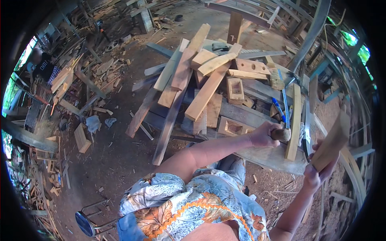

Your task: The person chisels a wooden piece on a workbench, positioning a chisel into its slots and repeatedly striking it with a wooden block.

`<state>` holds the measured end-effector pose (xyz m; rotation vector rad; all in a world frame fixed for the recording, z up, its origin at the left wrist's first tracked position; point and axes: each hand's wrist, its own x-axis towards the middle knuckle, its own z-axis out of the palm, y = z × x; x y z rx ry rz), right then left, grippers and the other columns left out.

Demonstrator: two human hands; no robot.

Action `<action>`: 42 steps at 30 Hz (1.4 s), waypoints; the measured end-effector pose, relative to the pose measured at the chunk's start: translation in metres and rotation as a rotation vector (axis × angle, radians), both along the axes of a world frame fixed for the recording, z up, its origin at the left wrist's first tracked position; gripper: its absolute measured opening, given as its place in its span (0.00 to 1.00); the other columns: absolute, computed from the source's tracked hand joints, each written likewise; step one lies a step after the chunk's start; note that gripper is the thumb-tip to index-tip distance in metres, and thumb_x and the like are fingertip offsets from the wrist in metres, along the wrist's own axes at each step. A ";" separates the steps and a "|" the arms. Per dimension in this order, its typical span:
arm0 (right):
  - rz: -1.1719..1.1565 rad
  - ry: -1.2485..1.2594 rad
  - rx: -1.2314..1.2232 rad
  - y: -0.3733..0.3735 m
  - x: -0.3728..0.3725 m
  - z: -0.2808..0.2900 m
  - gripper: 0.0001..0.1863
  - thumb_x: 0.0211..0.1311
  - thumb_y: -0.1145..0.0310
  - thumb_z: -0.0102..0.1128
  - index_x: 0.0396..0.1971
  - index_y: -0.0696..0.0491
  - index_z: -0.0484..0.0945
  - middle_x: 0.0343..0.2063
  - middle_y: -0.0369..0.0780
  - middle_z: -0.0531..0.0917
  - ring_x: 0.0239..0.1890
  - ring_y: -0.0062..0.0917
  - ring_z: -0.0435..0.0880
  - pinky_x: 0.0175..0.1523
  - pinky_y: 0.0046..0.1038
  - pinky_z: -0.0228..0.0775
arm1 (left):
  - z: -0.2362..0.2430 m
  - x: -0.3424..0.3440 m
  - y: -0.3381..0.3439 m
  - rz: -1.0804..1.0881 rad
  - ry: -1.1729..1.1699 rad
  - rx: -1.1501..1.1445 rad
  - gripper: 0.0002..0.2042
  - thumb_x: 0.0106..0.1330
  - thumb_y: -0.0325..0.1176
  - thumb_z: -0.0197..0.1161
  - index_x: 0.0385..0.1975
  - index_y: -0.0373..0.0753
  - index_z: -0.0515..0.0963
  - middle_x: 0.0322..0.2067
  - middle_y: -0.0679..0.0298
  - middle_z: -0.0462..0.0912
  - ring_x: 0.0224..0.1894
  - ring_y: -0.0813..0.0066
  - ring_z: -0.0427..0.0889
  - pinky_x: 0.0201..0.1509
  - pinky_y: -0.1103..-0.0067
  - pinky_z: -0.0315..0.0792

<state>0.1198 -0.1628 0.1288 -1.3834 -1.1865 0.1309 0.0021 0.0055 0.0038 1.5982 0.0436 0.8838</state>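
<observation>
My left hand is closed around a short, rounded wooden handle over the workbench; the rest of that tool is hidden, so its kind does not show. Off the bench's right edge, my right hand grips a thick wooden block, raised and tilted. Just beyond my left hand lie a blue marker and a long blue measuring strip. A pale curved wooden piece rests between my two hands. Close to my left wrist is a mortised block.
Long planks are heaped across the bench, some overhanging its left side. A board with round holes lies at the back. A stool stands low left. Another person is at the far left among scrap wood.
</observation>
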 end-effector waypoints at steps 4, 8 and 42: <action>0.029 0.024 -0.328 0.003 -0.005 -0.030 0.52 0.26 0.58 0.69 0.61 0.58 0.64 0.47 0.42 0.75 0.51 0.33 0.74 0.57 0.33 0.64 | -0.005 0.000 -0.002 -0.062 0.052 -0.048 0.09 0.49 0.24 0.66 0.29 0.36 0.75 0.26 0.72 0.74 0.32 0.85 0.71 0.36 0.82 0.66; 0.018 0.176 -0.247 -0.003 0.002 -0.048 0.54 0.24 0.55 0.73 0.61 0.59 0.64 0.45 0.42 0.75 0.50 0.31 0.75 0.56 0.31 0.65 | -0.013 -0.005 0.004 -0.116 0.070 -0.259 0.08 0.52 0.23 0.67 0.30 0.38 0.76 0.27 0.74 0.76 0.31 0.86 0.74 0.36 0.82 0.70; 0.059 -0.237 -0.406 0.040 -0.027 0.016 0.49 0.24 0.68 0.73 0.59 0.57 0.66 0.36 0.38 0.76 0.35 0.24 0.77 0.41 0.27 0.71 | -0.012 0.007 0.004 0.221 -0.210 -0.177 0.09 0.53 0.25 0.68 0.32 0.37 0.76 0.26 0.73 0.77 0.29 0.87 0.72 0.33 0.84 0.68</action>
